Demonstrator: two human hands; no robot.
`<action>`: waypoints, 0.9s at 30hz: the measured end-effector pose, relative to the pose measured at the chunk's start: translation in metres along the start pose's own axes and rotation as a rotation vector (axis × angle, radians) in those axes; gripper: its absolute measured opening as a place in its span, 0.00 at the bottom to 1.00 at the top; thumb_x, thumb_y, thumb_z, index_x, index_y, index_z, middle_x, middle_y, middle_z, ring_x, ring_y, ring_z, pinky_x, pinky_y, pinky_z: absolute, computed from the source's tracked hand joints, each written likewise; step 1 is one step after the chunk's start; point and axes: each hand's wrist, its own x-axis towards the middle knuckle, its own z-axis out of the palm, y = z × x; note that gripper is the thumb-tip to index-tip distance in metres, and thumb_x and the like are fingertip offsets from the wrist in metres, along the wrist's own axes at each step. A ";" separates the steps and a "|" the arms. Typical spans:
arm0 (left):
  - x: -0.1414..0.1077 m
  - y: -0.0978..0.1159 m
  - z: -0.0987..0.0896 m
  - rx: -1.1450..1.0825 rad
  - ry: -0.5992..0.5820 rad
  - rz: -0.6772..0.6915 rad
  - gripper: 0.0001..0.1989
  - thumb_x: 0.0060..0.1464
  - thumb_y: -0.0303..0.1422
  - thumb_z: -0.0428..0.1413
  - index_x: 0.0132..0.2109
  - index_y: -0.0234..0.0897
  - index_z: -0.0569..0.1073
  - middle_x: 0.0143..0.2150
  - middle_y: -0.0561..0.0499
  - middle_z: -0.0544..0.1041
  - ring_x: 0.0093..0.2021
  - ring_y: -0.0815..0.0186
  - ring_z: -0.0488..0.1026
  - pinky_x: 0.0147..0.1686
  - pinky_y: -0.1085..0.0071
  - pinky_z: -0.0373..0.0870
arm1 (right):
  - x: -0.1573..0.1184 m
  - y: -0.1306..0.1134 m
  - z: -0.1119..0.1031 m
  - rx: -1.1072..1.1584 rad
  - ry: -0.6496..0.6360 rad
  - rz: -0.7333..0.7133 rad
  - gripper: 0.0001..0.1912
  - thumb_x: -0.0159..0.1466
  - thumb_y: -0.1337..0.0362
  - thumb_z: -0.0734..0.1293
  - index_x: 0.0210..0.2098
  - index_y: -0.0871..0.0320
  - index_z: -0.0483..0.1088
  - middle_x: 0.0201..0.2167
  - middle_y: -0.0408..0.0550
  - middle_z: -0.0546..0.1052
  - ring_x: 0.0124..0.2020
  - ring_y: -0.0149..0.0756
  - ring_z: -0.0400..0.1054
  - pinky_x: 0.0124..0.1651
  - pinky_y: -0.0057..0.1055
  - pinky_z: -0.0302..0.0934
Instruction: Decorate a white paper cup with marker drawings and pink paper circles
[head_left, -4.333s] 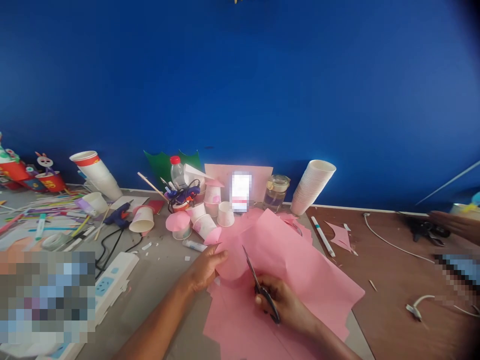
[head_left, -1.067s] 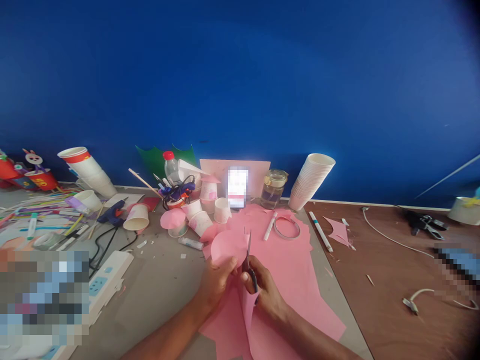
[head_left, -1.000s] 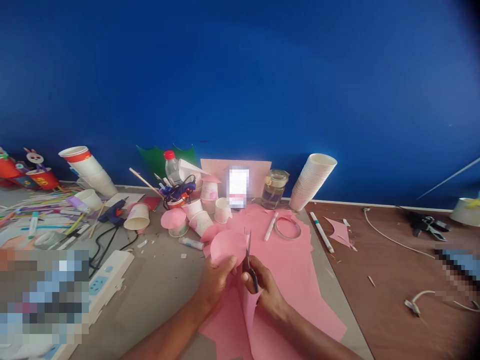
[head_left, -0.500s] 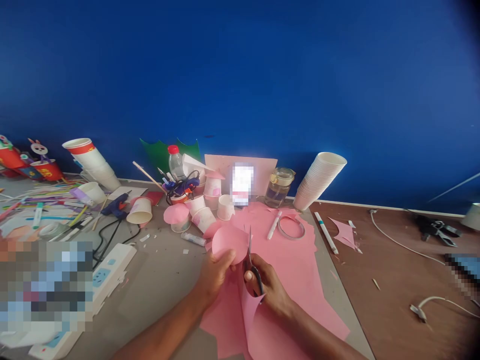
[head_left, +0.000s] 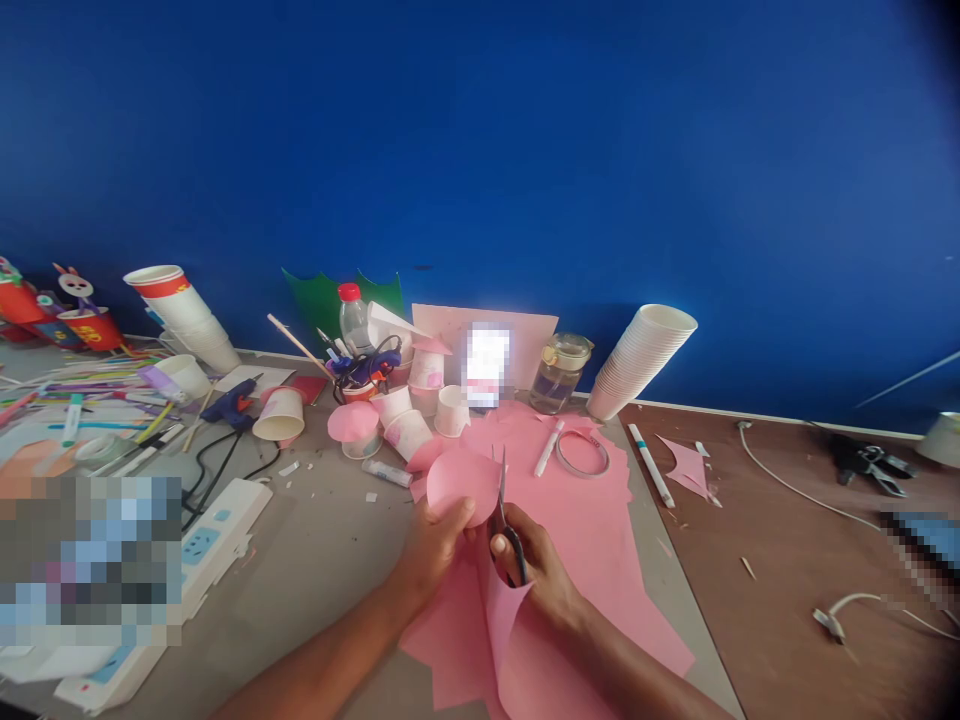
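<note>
My left hand [head_left: 442, 535] pinches the lower edge of a round pink paper piece [head_left: 459, 485], thumb on top. Right beside it, my right hand [head_left: 536, 565] is closed round the black handles of a pair of scissors [head_left: 504, 515]. The blades point away from me at the right edge of the round piece and stand slightly apart. A curled flap of pink paper [head_left: 555, 660] rises below the scissors and covers part of my right hand. More pink paper lies flat beneath both hands.
Paper cups [head_left: 409, 435], a lit phone [head_left: 486, 365], a glass jar [head_left: 559, 375] and a tall cup stack [head_left: 641, 360] stand along the blue wall. A marker [head_left: 549, 448] and a metal ring [head_left: 583, 453] lie on the pink paper. At left is a power strip [head_left: 202, 545].
The scissor blades have opened a little. Both hands keep nearly the same place and hold the same things, while the view has shifted slightly.
</note>
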 end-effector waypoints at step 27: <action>0.001 -0.006 0.000 -0.029 -0.027 0.036 0.18 0.51 0.40 0.56 0.20 0.34 0.65 0.19 0.53 0.66 0.22 0.70 0.64 0.25 0.73 0.62 | 0.000 0.009 -0.001 -0.016 0.035 0.012 0.20 0.59 0.46 0.64 0.33 0.58 0.64 0.22 0.39 0.62 0.20 0.26 0.52 0.23 0.26 0.49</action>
